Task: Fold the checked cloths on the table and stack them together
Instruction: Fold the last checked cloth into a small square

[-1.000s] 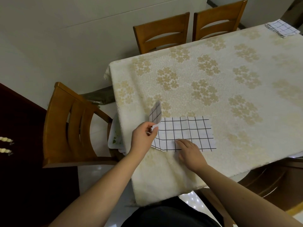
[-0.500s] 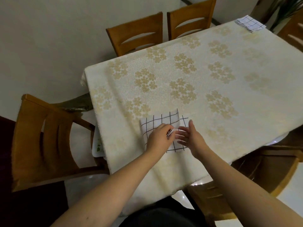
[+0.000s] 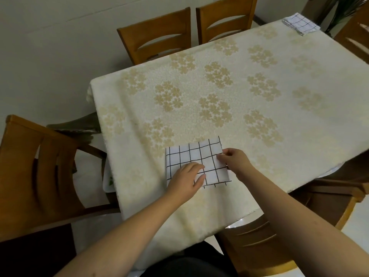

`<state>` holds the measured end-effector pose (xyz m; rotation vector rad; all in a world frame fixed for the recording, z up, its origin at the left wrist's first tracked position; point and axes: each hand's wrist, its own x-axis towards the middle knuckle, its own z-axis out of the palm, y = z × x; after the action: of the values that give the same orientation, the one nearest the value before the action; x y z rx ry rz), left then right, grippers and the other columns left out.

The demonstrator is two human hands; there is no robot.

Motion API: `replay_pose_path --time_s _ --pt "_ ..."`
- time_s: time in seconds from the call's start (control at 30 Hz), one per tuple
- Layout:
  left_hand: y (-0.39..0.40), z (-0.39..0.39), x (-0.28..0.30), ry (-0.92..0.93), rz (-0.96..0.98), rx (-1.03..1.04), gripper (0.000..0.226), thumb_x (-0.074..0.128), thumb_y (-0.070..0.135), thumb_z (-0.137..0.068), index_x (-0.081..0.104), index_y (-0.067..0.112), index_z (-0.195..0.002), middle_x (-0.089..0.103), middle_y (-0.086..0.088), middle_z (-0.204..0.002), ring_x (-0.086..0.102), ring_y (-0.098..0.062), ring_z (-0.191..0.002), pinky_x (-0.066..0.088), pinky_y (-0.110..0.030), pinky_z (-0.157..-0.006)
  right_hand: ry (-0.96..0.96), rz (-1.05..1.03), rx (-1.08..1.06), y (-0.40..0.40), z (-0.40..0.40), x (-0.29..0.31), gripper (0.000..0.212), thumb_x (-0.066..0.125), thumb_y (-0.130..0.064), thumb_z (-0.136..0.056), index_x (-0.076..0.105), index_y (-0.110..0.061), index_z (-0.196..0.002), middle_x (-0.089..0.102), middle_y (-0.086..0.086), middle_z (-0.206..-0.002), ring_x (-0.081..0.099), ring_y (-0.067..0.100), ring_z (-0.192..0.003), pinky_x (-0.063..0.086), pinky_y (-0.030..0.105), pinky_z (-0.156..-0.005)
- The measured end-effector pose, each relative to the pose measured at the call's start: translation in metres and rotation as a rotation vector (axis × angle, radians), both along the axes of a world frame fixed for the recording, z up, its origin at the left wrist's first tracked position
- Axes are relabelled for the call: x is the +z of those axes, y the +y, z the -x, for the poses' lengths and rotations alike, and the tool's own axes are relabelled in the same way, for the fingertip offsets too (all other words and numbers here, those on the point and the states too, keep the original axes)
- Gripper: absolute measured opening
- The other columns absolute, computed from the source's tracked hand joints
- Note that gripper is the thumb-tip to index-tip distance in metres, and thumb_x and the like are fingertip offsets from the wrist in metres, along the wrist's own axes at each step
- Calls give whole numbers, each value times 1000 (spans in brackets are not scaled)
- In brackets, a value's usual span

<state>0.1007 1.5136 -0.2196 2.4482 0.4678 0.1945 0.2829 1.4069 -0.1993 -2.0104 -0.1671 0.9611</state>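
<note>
- I see two checked things: one folded cloth (image 3: 196, 160) near me, one far stack (image 3: 301, 24), maybe several.
- My left hand (image 3: 186, 179) lies flat on the cloth, fingers loose.
- My right hand (image 3: 234, 159) pinches its right edge.

Table (image 3: 259, 124), covered by cream cloth with pale gold flower clusters. Checked cloth (image 3: 191, 156), white with black grid, folded, lying flat near the table's near edge. Left hand (image 3: 184, 179) resting palm down on its near left part, fingers (image 3: 198, 171) spread. Right hand (image 3: 234, 160) at its right edge, fingers pinching the fabric. Second folded checked cloth (image 3: 300, 25) at the far right corner, well apart. Wooden chairs: two (image 3: 159, 35) behind the table, one (image 3: 40, 166) at left.
</note>
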Motion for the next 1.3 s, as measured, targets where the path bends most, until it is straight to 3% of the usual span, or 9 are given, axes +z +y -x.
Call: replay_pose_path --time_s 0.2,0.3,0.47,0.67,0.9,1.07,1.3 --pt "22 34 -41 221 -146 9 56 24 44 -96 40 21 -145 33 0 -154 26 -19 -144 23 -37 -117 -101 159 26 0 3 -18 13 66 -18 -84 64 -18 -97 69 2 -85 61 18 -74 50 31 -71" --pt "28 46 -50 235 -197 45 56 27 42 -97 30 24 -150 22 2 -159 15 -16 -147 16 -37 -119 -129 173 37 -2 7 -26 17 64 -17 -83 63 -19 -100 69 1 -84 61 16 -70 43 24 -57" --pt "33 56 -58 247 -108 147 62 18 46 -98 9 20 -154 -2 4 -161 -6 -8 -148 4 -27 -120 -193 175 25 -5 11 -30 17 60 -16 -86 62 -21 -102 68 -3 -90 61 16 -78 40 23 -51" --pt "35 59 -61 296 -203 84 62 15 47 -99 4 20 -154 -4 6 -161 -7 -8 -148 1 -30 -119 -304 147 5 -11 3 -29 16 57 -16 -91 62 -18 -105 64 -3 -91 56 15 -78 38 20 -55" --pt "35 59 -68 371 -364 -12 57 27 42 -100 28 17 -151 18 -1 -160 13 -17 -147 12 -38 -116 -356 146 17 -12 -1 -36 17 56 -14 -91 64 -15 -107 63 -4 -89 55 14 -78 37 15 -57" --pt "34 56 -66 374 -395 -45 57 23 44 -102 21 20 -153 11 -1 -162 9 -19 -149 13 -40 -116 -371 129 -11 -18 1 -40 16 54 -12 -92 64 -15 -105 63 -4 -91 55 13 -79 37 14 -59" --pt "34 54 -68 424 -401 -58 60 11 49 -102 17 21 -154 8 -2 -162 10 -19 -149 11 -41 -116 -394 109 -40 -21 2 -45 16 55 -11 -92 65 -14 -105 64 -4 -92 58 14 -83 41 23 -69"
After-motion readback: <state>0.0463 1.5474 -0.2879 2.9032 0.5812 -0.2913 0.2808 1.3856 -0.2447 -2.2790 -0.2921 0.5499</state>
